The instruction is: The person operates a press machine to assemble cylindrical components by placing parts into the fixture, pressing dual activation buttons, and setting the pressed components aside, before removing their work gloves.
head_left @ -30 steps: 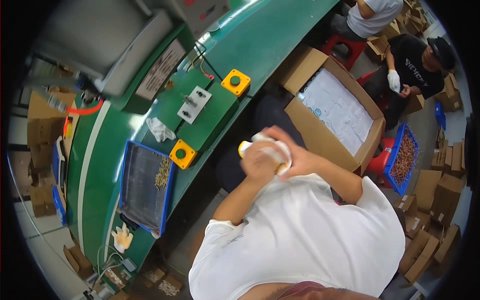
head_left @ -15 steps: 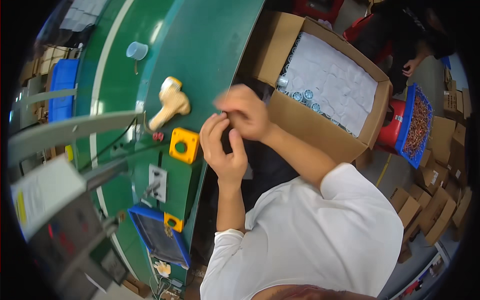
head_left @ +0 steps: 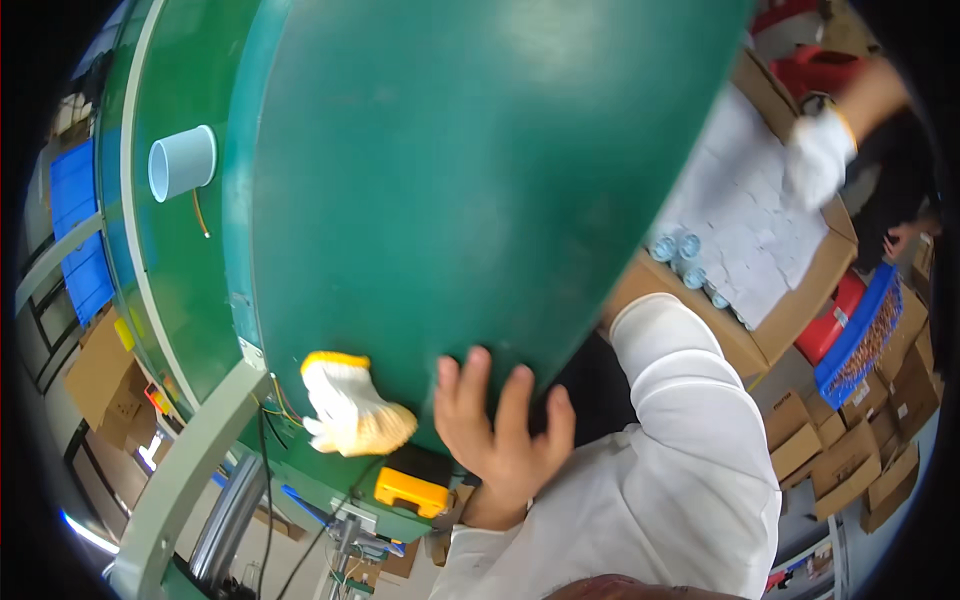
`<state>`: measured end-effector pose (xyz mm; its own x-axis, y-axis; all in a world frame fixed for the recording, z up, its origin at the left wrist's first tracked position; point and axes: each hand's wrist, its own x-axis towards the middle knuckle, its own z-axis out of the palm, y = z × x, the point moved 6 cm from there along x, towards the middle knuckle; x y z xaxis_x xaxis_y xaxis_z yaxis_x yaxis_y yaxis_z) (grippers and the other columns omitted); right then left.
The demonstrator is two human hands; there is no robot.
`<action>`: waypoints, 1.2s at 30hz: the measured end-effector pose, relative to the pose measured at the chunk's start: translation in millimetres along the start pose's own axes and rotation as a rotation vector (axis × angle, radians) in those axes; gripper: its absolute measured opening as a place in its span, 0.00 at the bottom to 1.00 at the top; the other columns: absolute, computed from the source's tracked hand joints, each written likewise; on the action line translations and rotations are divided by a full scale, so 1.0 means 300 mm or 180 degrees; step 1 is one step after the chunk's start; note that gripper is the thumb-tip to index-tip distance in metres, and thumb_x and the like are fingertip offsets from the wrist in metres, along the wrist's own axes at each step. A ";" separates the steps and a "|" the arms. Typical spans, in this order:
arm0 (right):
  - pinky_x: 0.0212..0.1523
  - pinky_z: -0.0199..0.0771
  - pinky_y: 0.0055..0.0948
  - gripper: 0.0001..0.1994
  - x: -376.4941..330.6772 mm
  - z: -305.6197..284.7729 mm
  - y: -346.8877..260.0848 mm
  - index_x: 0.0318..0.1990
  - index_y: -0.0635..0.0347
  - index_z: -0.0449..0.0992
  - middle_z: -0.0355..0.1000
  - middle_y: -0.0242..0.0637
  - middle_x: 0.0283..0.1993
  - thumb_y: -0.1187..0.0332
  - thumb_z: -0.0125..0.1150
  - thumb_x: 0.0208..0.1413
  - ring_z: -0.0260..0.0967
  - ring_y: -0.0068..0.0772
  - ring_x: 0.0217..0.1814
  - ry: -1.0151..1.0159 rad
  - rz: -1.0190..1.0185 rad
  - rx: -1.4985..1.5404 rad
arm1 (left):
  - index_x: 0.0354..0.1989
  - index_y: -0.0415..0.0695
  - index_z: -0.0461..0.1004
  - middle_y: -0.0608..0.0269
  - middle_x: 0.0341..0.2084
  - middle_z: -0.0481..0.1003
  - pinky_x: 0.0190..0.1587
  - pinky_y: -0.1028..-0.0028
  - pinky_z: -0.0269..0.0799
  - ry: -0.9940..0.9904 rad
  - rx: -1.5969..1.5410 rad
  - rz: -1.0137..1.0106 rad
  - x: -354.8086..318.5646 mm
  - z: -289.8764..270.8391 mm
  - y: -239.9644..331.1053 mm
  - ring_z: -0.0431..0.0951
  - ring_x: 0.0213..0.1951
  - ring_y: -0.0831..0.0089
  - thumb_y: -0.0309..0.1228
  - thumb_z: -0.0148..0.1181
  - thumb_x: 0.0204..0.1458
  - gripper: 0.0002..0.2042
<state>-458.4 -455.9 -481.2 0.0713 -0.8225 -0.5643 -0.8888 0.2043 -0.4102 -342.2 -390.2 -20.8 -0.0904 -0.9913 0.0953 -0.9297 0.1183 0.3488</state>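
Observation:
My left hand is open, its fingers spread over the near edge of the green tabletop; nothing shows in its grasp. Left of it lies a white knit glove with a yellow cuff, crumpled on the surface. My right arm, in a white sleeve, reaches toward the table's edge, where its forearm drops from sight and the hand is hidden. Close to that arm stands an open cardboard box holding white paper sheets and several pale cylindrical parts.
Another person's white-gloved hand, blurred, is over the box. A yellow button box sits below the knit glove. A pale blue cup lies at the far left. At the right is a blue tray of small copper-coloured pieces.
My hands, earlier close together with fingers bent, have come apart. The left now spreads at the table; the right has gone out of sight. Another person's gloved hand has appeared. The view has shifted.

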 end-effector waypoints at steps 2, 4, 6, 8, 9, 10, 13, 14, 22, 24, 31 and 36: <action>0.43 0.82 0.41 0.09 0.026 0.009 0.059 0.41 0.63 0.83 0.84 0.45 0.37 0.69 0.59 0.67 0.84 0.39 0.39 0.0028 0.0137 -0.0040 | 0.59 0.42 0.77 0.37 0.68 0.71 0.70 0.38 0.67 -0.0106 0.0036 0.0165 -0.011 0.014 0.012 0.67 0.71 0.28 0.39 0.72 0.58 0.23; 0.43 0.82 0.41 0.09 0.056 0.018 0.031 0.41 0.63 0.83 0.84 0.45 0.37 0.68 0.59 0.67 0.84 0.38 0.39 0.0049 0.0142 0.0021 | 0.59 0.43 0.77 0.37 0.68 0.71 0.70 0.38 0.67 0.0037 0.0245 0.0263 -0.024 0.014 0.024 0.67 0.72 0.28 0.41 0.72 0.57 0.24; 0.43 0.82 0.41 0.09 0.068 0.011 0.001 0.40 0.63 0.83 0.84 0.45 0.36 0.68 0.59 0.67 0.84 0.38 0.38 0.0067 0.0128 0.0058 | 0.59 0.43 0.77 0.37 0.69 0.72 0.69 0.38 0.67 0.0085 0.0281 0.0270 -0.027 0.007 0.026 0.68 0.72 0.29 0.40 0.73 0.56 0.25; 0.43 0.82 0.41 0.09 0.067 -0.011 -0.066 0.40 0.63 0.83 0.84 0.45 0.36 0.68 0.59 0.67 0.83 0.38 0.38 0.0090 0.0048 0.0099 | 0.59 0.43 0.77 0.39 0.68 0.73 0.69 0.39 0.68 0.0168 0.0305 0.0112 -0.026 0.006 0.015 0.70 0.71 0.31 0.39 0.74 0.55 0.25; 0.43 0.82 0.40 0.09 0.066 -0.015 -0.121 0.40 0.63 0.83 0.84 0.45 0.36 0.68 0.59 0.67 0.83 0.38 0.38 0.0105 -0.0045 0.0163 | 0.57 0.43 0.78 0.40 0.68 0.74 0.69 0.40 0.68 0.0247 0.0328 0.0102 -0.018 -0.002 0.002 0.71 0.70 0.33 0.38 0.74 0.54 0.23; 0.43 0.82 0.40 0.09 0.061 -0.035 -0.131 0.40 0.63 0.83 0.84 0.45 0.36 0.68 0.59 0.67 0.83 0.38 0.38 0.0140 -0.0063 0.0185 | 0.56 0.43 0.79 0.41 0.68 0.74 0.69 0.41 0.69 0.0297 0.0258 0.0129 -0.003 0.001 0.004 0.72 0.70 0.34 0.36 0.75 0.53 0.23; 0.42 0.81 0.40 0.09 0.048 -0.157 -0.075 0.40 0.63 0.83 0.83 0.44 0.36 0.68 0.59 0.67 0.83 0.37 0.38 0.0321 -0.0005 0.0221 | 0.59 0.42 0.79 0.45 0.69 0.73 0.71 0.45 0.67 0.0375 -0.0233 0.0271 0.031 0.015 0.029 0.71 0.70 0.36 0.31 0.74 0.55 0.23; 0.42 0.81 0.40 0.09 0.028 -0.193 -0.088 0.40 0.63 0.83 0.83 0.44 0.36 0.68 0.59 0.67 0.83 0.37 0.38 0.0362 -0.0024 0.0263 | 0.61 0.41 0.78 0.45 0.71 0.71 0.73 0.45 0.66 0.0254 -0.0305 0.0297 0.031 -0.005 0.023 0.69 0.72 0.36 0.30 0.73 0.55 0.24; 0.42 0.81 0.39 0.10 -0.023 -0.129 -0.082 0.39 0.63 0.83 0.83 0.44 0.35 0.67 0.59 0.67 0.82 0.36 0.37 0.0360 0.0000 0.0422 | 0.63 0.41 0.77 0.40 0.72 0.69 0.71 0.43 0.66 0.0044 -0.0280 0.0303 0.025 -0.020 -0.006 0.68 0.72 0.32 0.30 0.74 0.53 0.27; 0.41 0.81 0.39 0.10 -0.044 -0.027 -0.057 0.39 0.63 0.83 0.83 0.44 0.35 0.67 0.59 0.67 0.82 0.36 0.37 0.0221 0.0076 0.0415 | 0.62 0.41 0.77 0.38 0.71 0.69 0.70 0.41 0.67 -0.0197 -0.0239 0.0175 0.021 -0.018 -0.014 0.68 0.71 0.29 0.32 0.75 0.52 0.27; 0.41 0.80 0.39 0.10 0.063 0.142 0.005 0.38 0.63 0.83 0.82 0.43 0.34 0.67 0.59 0.68 0.81 0.35 0.36 -0.0067 0.0291 0.0360 | 0.62 0.57 0.76 0.48 0.68 0.70 0.69 0.44 0.67 -0.0089 0.0089 0.0265 -0.061 0.034 -0.013 0.68 0.71 0.38 0.46 0.78 0.47 0.31; 0.40 0.80 0.38 0.11 0.100 0.173 -0.015 0.38 0.63 0.83 0.82 0.43 0.34 0.67 0.59 0.68 0.81 0.35 0.36 -0.0181 0.0265 0.0382 | 0.52 0.66 0.81 0.64 0.64 0.77 0.65 0.51 0.69 0.0364 0.0250 0.0096 -0.081 0.045 -0.017 0.73 0.68 0.48 0.53 0.75 0.49 0.21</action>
<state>-428.7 -453.9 -533.4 0.0281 -0.7694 -0.6382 -0.8325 0.3354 -0.4409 -340.0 -367.5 -37.5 -0.0815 -0.9739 0.2116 -0.9526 0.1386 0.2707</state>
